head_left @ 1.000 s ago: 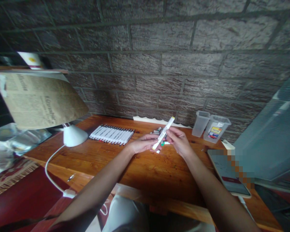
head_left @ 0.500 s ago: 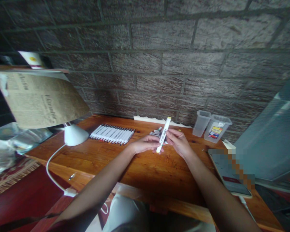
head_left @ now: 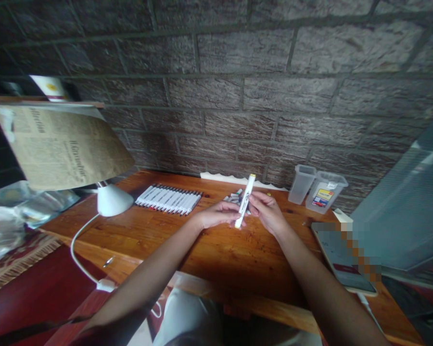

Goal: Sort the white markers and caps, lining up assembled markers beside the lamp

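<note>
A white marker with a yellow cap (head_left: 246,198) stands almost upright above the middle of the wooden desk (head_left: 209,250). My right hand (head_left: 267,211) pinches its barrel from the right. My left hand (head_left: 216,215) has its fingers closed around the marker's lower end from the left. Behind my hands lies a small loose heap of markers (head_left: 234,197). A tidy row of several white markers with dark caps (head_left: 169,199) lies to the left of the hands.
A white lamp base (head_left: 110,199) with its cord (head_left: 80,250) stands at the left, under a hanging newspaper (head_left: 63,146). Two clear plastic containers (head_left: 317,190) stand at the back right by the brick wall. A phone (head_left: 342,262) lies near the desk's right edge.
The marker has swung from a slant to nearly upright between my hands. Both hands have stayed in about the same place above the desk.
</note>
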Motion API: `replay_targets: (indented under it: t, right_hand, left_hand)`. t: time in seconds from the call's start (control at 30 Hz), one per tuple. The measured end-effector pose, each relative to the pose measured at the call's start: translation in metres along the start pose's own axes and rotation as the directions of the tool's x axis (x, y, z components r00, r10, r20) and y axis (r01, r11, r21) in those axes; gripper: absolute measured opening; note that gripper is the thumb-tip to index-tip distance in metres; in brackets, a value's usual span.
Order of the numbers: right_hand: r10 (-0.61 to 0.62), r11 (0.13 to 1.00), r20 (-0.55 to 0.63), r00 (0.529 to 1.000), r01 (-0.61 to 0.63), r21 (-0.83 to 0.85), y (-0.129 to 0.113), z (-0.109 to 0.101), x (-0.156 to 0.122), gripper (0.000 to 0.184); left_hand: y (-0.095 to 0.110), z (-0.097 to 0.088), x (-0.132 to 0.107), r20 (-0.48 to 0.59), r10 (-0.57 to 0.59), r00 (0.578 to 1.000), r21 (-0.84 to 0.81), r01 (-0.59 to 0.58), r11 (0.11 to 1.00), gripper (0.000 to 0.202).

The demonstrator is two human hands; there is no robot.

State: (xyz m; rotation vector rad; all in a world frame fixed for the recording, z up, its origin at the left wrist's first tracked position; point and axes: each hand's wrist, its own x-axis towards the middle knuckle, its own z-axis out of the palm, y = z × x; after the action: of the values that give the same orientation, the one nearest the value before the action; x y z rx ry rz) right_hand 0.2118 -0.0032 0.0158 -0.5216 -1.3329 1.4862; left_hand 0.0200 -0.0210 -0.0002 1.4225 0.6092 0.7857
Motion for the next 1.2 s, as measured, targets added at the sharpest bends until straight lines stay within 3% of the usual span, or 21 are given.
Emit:
replay_targets:
  t: [0.5,0.63,0.73,0.83,0.93,1.07,1.2]
  right_hand:
    - [-0.059,0.998,-0.029,0.998,0.059,-0.014,-0.003,-0.002,0.003,0.035]
    - [-0.099,0.995,-0.111,0.989,0.098,-0.015,-0.004,-0.008,0.006,0.045]
    - [-0.099,0.991,-0.153,0.983,0.083,-0.107,-0.002,-0.015,0.009,0.035]
    - [-0.027,0.968,-0.094,0.995,0.003,-0.251,0.004,-0.020,0.009,0.030]
    - [0.040,0.937,0.047,0.998,-0.021,-0.349,0.012,-0.017,0.005,0.029]
    - [0.038,0.860,0.244,0.969,0.093,-0.503,0.023,-0.005,-0.004,0.023]
    - [-0.041,0.772,0.244,0.969,0.186,-0.608,0.023,-0.002,-0.004,0.028]
  left_hand:
    - [-0.001,0.003,0.001,-0.046,-0.036,0.998,-0.035,0.034,0.999,0.038]
    - [0.001,0.003,0.006,-0.188,0.026,0.982,-0.182,-0.060,0.982,0.044]
    - [0.006,-0.004,0.010,-0.371,0.057,0.927,-0.324,-0.187,0.927,0.046]
    - [0.011,-0.014,0.012,-0.526,0.055,0.849,-0.412,-0.311,0.857,0.041]
    - [0.011,-0.018,0.011,-0.605,0.115,0.788,-0.348,-0.392,0.852,0.037]
    - [0.008,-0.011,0.011,-0.566,0.156,0.809,-0.226,-0.334,0.915,0.042]
    - [0.009,-0.004,0.012,-0.534,0.158,0.831,-0.170,-0.288,0.942,0.050]
